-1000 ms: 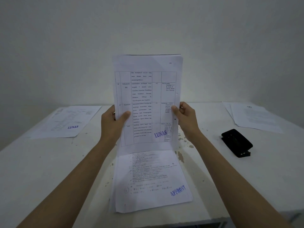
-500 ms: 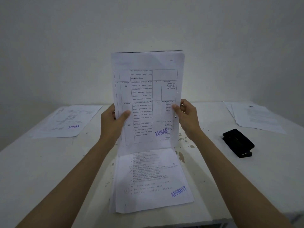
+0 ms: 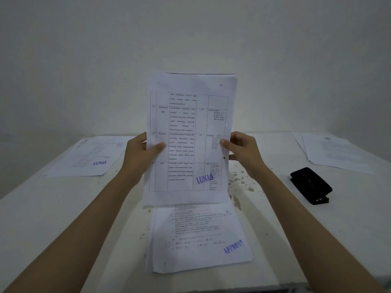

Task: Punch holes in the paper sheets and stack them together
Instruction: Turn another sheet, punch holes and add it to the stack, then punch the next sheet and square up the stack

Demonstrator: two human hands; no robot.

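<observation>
A: Plain pale wall behind, and a white surface (image 3: 63, 208) with chipped, flaking paint near the middle. What are the hands doing?

B: Both are up in front of the wall, apart, each clamped on a side edge of the held bundle of sheets (image 3: 190, 132). The left hand (image 3: 139, 157) has its thumb across the front of the left edge; the right hand (image 3: 243, 153) pinches the right edge, thumb on the front. The bundle stands upright, its bottom edge at or just over the stack lying below. I cannot tell whether they touch.

A: How will it handle?

B: I'd judge it light and floppy. Paper held upright wants to bow, so gripping both long edges at mid-height, as now, is sensible. Two punched holes show along its right edge.

A: And counts?

B: The bundle holds more than one sheet, going by the top edges, but I cannot count them. Paper lies in three other spots: the stack stamped APPROVE (image 3: 201, 240) directly under the hands, a sheet stamped LUNAS (image 3: 91, 157) far left, and a fanned pile (image 3: 334, 153) far right, sheets uncountable. One black hole punch (image 3: 310, 186) sits just in front of that right pile, well apart from both hands.
</observation>
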